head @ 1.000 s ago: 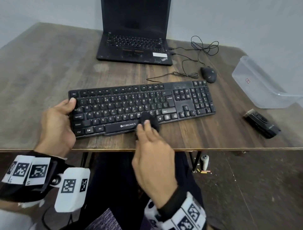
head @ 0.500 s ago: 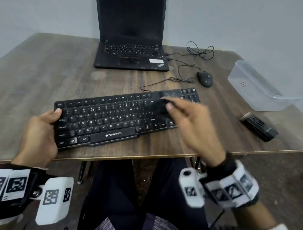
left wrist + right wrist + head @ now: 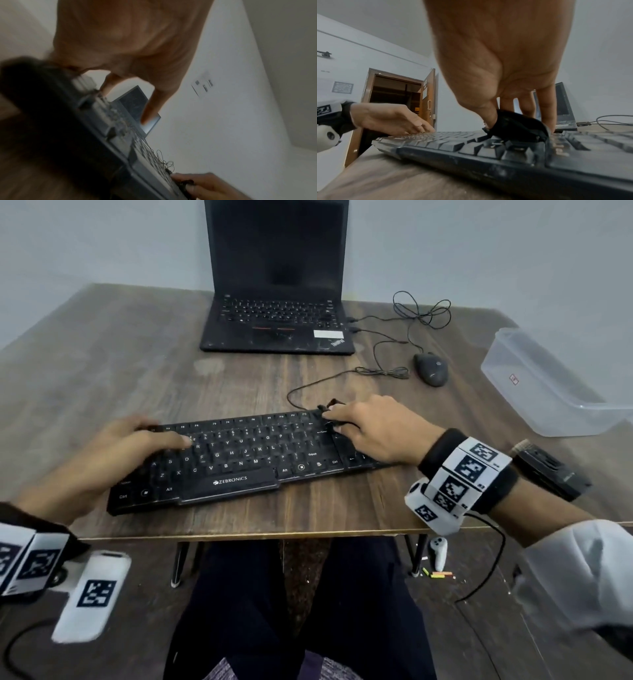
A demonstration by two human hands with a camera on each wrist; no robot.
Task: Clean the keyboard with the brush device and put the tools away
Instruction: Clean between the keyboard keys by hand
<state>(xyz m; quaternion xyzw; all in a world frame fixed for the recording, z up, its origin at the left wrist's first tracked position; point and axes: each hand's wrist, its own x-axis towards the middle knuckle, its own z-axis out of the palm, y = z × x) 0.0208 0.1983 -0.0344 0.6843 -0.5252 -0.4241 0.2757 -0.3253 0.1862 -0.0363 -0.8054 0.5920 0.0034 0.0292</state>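
Note:
A black Zebronics keyboard [image 3: 239,463] lies near the table's front edge. My right hand [image 3: 337,419] pinches a small black brush [image 3: 329,406] between thumb and fingers and holds it on the keys at the keyboard's far edge, right of the main key block. In the right wrist view the brush [image 3: 522,125] sits on the keys under my thumb. My left hand [image 3: 164,433] rests flat on the keyboard's left end, with relaxed fingers [image 3: 419,127] touching the keys. A black oblong tool body [image 3: 548,470] lies on the table to the right, partly behind my right wrist.
An open black laptop [image 3: 277,302] stands at the back centre. A black mouse [image 3: 431,368] and loose cables [image 3: 421,313] lie behind the keyboard on the right. A clear plastic box [image 3: 548,392] sits at the table's right edge. A doorway shows in the right wrist view.
My right hand carried the brush from the space bar area up and rightward to the keyboard's far edge. My left hand slid from the left edge onto the keys.

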